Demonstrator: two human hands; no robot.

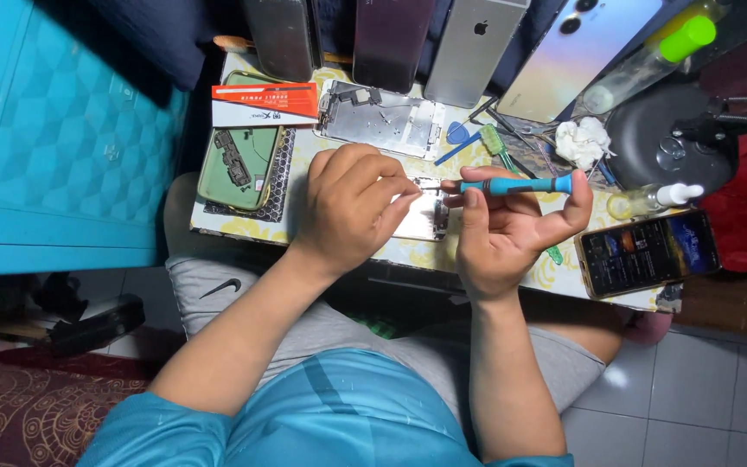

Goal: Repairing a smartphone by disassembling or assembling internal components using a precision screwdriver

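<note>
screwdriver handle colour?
Blue screwdriver, held in the right hand; head view.

Looking like a small phone-repair bench: opened handsets (379, 116) lying on a cluttered worktable (477, 259), spare back covers (475, 47) leaning behind, small brushes and picks (477, 138) sitting alongside.

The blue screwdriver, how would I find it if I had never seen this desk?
Start at the small cluttered table over the person's lap. Near its middle, the right hand pinches a slim blue screwdriver, lying sideways, tip toward the left hand. Unlike the green brush behind it, it is held, not lying loose.
</note>
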